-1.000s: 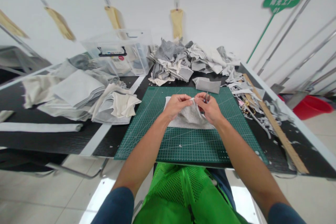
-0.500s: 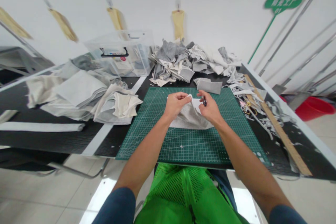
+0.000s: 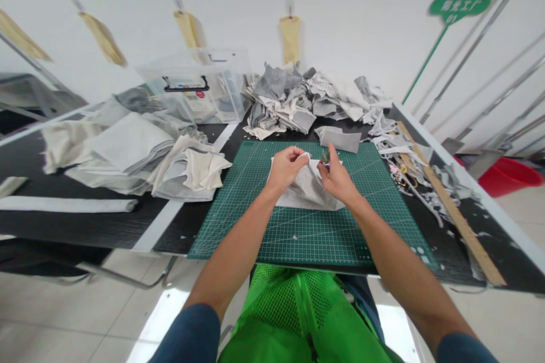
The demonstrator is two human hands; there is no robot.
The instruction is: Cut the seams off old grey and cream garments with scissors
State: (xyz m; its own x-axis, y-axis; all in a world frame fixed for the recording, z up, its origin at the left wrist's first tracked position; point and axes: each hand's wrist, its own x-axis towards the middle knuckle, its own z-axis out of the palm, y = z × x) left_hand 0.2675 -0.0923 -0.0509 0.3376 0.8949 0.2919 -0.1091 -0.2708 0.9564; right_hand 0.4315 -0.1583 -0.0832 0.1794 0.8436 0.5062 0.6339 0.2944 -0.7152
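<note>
A piece of light grey cloth point(image 3: 307, 188) lies partly lifted over the green cutting mat point(image 3: 298, 238). My left hand point(image 3: 286, 168) pinches its raised top edge between thumb and fingers. Close by on the right, my right hand point(image 3: 335, 177) is closed around small scissors point(image 3: 325, 160), whose metal tips point up and away from me, with the index finger stretched out. Part of the scissors is hidden by the fingers. Whether the blades touch the cloth I cannot tell.
Stacked cloth pieces point(image 3: 131, 144) lie on the left, before a clear plastic box point(image 3: 191, 91). A heap of grey and white scraps point(image 3: 293, 96) is at the back, a folded grey piece point(image 3: 340, 139) near it. A wooden ruler point(image 3: 451, 204) and cut strips lie right.
My right hand has turned, so the scissors now show with their tips upward, and its index finger has straightened. My left hand keeps its pinch on the cloth.
</note>
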